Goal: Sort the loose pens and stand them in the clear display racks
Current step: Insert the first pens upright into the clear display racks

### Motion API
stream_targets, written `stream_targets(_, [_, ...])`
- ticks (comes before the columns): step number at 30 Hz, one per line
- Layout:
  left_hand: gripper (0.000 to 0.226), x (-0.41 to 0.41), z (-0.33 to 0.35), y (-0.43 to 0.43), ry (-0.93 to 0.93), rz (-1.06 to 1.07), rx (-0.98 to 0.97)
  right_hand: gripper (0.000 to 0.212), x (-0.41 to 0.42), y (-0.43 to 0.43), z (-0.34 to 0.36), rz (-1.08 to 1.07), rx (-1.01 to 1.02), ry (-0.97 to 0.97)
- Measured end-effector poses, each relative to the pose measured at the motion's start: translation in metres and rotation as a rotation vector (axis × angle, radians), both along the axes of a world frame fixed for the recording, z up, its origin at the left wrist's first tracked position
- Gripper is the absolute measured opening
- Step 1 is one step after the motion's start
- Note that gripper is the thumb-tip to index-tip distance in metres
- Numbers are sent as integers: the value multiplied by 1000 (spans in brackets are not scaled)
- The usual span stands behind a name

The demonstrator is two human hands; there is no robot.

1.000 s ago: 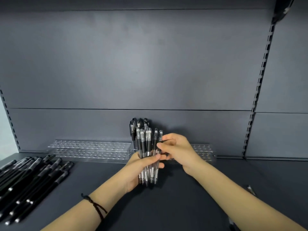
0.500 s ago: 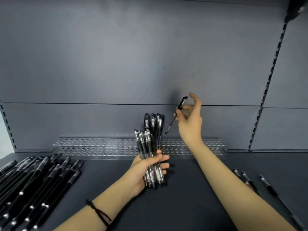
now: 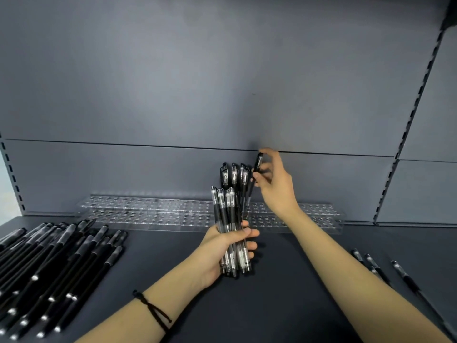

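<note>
**A:** Right hand [image 3: 277, 188]: what is it doing?

**B:** Thumb and fingertips pinch the capped end of a single pen [image 3: 258, 162]. The pen is tilted, with its tip down toward the rear tier of the clear rack [image 3: 148, 209]. It sits just right of the standing pens [image 3: 233, 175] already there. From where I stand, I can't tell whether the tip has found a hole.

**A:** Left hand [image 3: 220, 251]?

**B:** Its fingers are wrapped round a bundle of clear-barrelled pens [image 3: 226, 209]. The caps point up, and the bundle is held above the shelf [image 3: 284, 293] in front of the rack.

**A:** How should this step be done well?

**B:** My judgement is to bring the pen upright before lowering it and aim for the free hole beside the standing group. Let go only once it seats. A slanted entry could tip the neighbours, which look close-packed. The bundle partly screens the holes from here, so dropping it lower or aside would help the aim.

**A:** How much of the task is left?

**B:** Plenty, I'd say. A pile of black pens [image 3: 61, 263] lies loose at the left of the shelf, and a few more pens [image 3: 371, 263] lie at the right. Most of the rack's holes are unfilled.
</note>
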State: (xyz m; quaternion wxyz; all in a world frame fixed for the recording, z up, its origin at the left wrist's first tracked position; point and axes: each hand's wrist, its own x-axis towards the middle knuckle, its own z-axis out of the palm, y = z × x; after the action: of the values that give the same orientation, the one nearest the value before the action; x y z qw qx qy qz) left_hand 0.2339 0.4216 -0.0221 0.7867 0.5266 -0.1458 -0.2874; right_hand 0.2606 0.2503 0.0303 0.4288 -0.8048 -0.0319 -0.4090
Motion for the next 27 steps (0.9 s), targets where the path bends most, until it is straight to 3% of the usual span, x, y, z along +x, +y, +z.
stream_targets(6, [35, 0, 0, -1, -27, -3, 12, 47, -4, 0, -13, -13, -191, 217])
stream_targets(11, [36, 2, 0, 2, 2, 11, -37, 34, -21, 13, -10, -170, -80, -11])
stream_targets(13, [32, 2, 0, 3, 18, 28, -63, 19, -34, 25, -9, -98, -28, 41])
stream_targets(15, [28, 2, 1, 3, 52, 48, -105, 9, -44, 33, -11, 41, 40, 227])
stream_targets(18, [23, 3, 1, 4, 81, 71, -138, 11, -52, 36, -16, 151, 116, 435])
stream_targets(22, [24, 3, 3, 6, 8, 37, -69, 24, -59, 32, -14, 220, 157, 451])
stream_targets(27, [27, 0, 4, 5, -71, -18, -1, 23, -63, 25, -8, 274, 303, 434])
